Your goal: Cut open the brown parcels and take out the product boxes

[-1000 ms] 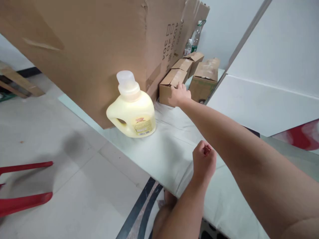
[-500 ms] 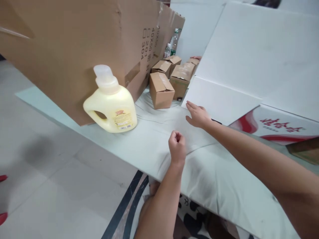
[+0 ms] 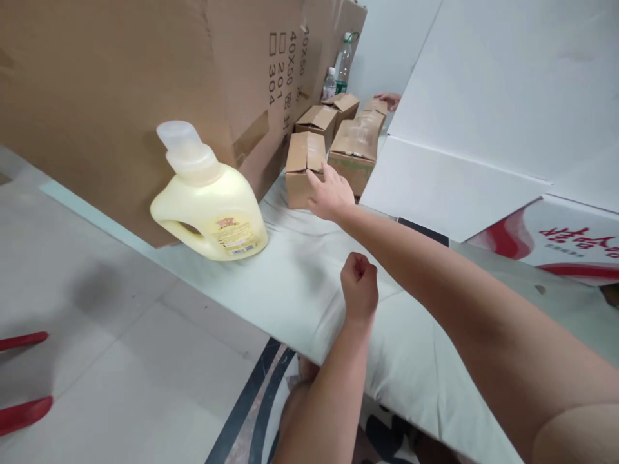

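My right hand (image 3: 329, 191) reaches forward and rests its spread fingers on the front right corner of the nearest small cardboard box (image 3: 300, 166). It touches the box without closing round it. My left hand (image 3: 360, 287) hovers as a fist over the pale cloth-covered table (image 3: 290, 283), and I see nothing in it. A pale yellow detergent jug (image 3: 209, 203) with a translucent cap stands on the table to the left, against a big cardboard carton (image 3: 145, 90).
More small cardboard boxes (image 3: 355, 145) stand behind the near one, with two plastic bottles (image 3: 338, 67) beyond. A white board (image 3: 483, 116) leans at the right, a red-printed panel (image 3: 570, 241) below it. Another person's hand (image 3: 389, 100) shows at the back. Red bars (image 3: 24, 374) lie on the floor.
My right hand lifted off the cloth at the right and went forward and left onto the near box. The left fist barely moved. The view shifted a little.
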Demonstrator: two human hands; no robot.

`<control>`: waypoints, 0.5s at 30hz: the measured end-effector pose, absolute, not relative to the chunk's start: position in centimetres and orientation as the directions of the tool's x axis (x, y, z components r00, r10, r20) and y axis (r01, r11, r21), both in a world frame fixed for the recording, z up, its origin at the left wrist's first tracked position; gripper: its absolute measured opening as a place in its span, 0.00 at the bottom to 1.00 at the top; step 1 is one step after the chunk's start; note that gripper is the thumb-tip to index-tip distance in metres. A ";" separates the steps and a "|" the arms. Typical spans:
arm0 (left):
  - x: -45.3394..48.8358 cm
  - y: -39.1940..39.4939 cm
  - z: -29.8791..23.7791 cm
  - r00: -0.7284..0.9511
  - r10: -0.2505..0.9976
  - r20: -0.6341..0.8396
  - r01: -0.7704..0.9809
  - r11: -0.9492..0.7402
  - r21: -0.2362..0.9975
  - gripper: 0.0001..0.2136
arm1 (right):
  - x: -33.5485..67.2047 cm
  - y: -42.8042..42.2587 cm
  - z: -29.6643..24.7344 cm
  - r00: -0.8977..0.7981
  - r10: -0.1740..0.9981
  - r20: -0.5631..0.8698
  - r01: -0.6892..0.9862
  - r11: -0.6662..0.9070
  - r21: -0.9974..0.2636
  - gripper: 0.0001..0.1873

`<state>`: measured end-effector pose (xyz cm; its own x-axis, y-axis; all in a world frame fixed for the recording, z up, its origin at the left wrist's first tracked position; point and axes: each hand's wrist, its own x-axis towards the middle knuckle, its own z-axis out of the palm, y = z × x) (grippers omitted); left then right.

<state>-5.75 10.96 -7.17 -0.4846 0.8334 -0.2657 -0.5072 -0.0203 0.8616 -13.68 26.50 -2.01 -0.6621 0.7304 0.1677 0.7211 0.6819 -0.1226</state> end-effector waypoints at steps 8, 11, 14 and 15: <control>-7.6 10.7 -7.8 -0.501 0.812 -0.301 -0.509 0.005 0.861 0.10 | -17.8 30.5 -3.3 -0.616 0.772 0.156 0.744 0.636 -0.207 0.34; -8.2 10.3 -7.9 -0.558 0.789 -0.255 -0.469 -0.047 0.882 0.09 | -16.5 29.4 -3.0 -0.644 0.748 0.161 0.729 0.663 -0.170 0.31; -9.1 9.6 -8.1 -0.687 0.702 -0.188 -0.392 -0.140 0.909 0.08 | -12.6 26.6 -3.0 -0.691 0.696 0.197 0.688 0.716 -0.118 0.31; -9.5 9.4 -8.2 -0.740 0.652 -0.166 -0.359 -0.175 0.917 0.08 | -10.7 25.5 -3.1 -0.701 0.680 0.212 0.674 0.730 -0.114 0.30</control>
<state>-9.48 9.42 -8.18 -0.7396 0.6523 -0.1657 -0.3595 -0.1748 0.9167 -10.70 25.52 -3.12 -0.7014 0.6805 0.2120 0.6738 0.7301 -0.1141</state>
